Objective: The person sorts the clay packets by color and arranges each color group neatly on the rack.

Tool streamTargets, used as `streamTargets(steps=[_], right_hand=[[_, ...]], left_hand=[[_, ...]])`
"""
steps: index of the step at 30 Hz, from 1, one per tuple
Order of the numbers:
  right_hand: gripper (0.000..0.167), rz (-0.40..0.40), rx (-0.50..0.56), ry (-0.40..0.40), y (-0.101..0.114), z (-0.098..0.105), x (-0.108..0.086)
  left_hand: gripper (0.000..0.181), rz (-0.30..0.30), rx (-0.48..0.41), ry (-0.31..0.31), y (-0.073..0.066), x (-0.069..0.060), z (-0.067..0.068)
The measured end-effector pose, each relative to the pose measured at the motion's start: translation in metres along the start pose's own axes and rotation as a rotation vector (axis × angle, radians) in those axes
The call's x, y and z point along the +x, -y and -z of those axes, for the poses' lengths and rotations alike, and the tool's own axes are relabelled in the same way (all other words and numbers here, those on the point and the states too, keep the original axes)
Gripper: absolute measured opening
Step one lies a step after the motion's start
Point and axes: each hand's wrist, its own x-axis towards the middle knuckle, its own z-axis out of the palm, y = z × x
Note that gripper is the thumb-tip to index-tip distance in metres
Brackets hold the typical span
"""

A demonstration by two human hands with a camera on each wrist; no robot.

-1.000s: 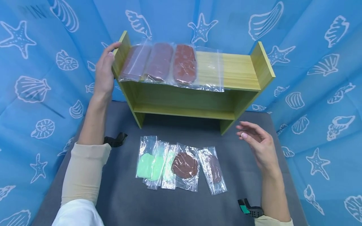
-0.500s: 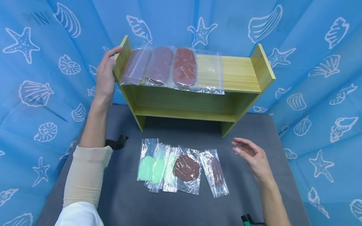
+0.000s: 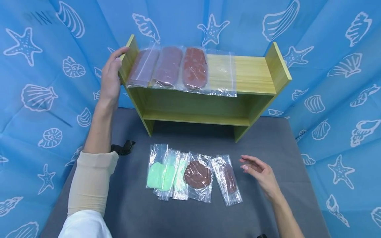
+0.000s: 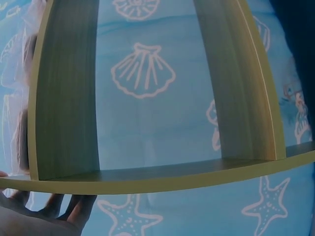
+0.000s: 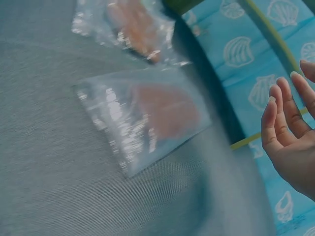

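My left hand holds the upper left side panel of a small wooden shelf. In the left wrist view, several fingers lie against the panel's outer face. Three clear bags with reddish-brown flat slabs, one of them a slab, lie across the shelf's top board. Over the table, my right hand hovers with loosely bent fingers and nothing in them. Nearest to it is a slim bagged brown piece. Left of that lie a bagged round brown patty and overlapping bags with pale green pieces.
Grey cloth covers the table. Behind the shelf and along both sides hangs a blue curtain printed with white shells and starfish. A black strap shows beside the left forearm.
My right hand has moved down and left, closer to the slim bagged brown piece. The left hand stays on the shelf's side panel. The bags keep their places.
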Motion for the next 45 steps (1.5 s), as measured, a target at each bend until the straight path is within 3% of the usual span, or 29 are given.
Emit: streamTargets(steps=[12, 21, 27, 36, 45], right_hand=[[0.041, -0.085, -0.098, -0.040, -0.028, -0.005, -0.009], [0.042, -0.121, -0.235, -0.055, -0.043, -0.009, -0.014], [0.047, -0.170, -0.249, -0.071, -0.050, -0.013, -0.017], [0.049, -0.206, -0.364, -0.098, -0.059, -0.019, -0.019], [0.049, -0.125, -0.532, -0.142, -0.064, -0.035, -0.020]], left_hand=[[0.043, 0.115, -0.047, 0.034, -0.008, 0.001, 0.004], [0.040, 0.176, -0.084, 0.056, -0.010, 0.003, 0.009], [0.040, 0.192, -0.107, 0.066, -0.010, 0.003, 0.010], [0.040, 0.184, -0.115, 0.057, -0.010, 0.002, 0.009], [0.041, 0.162, -0.078, 0.050, -0.009, 0.001, 0.008]])
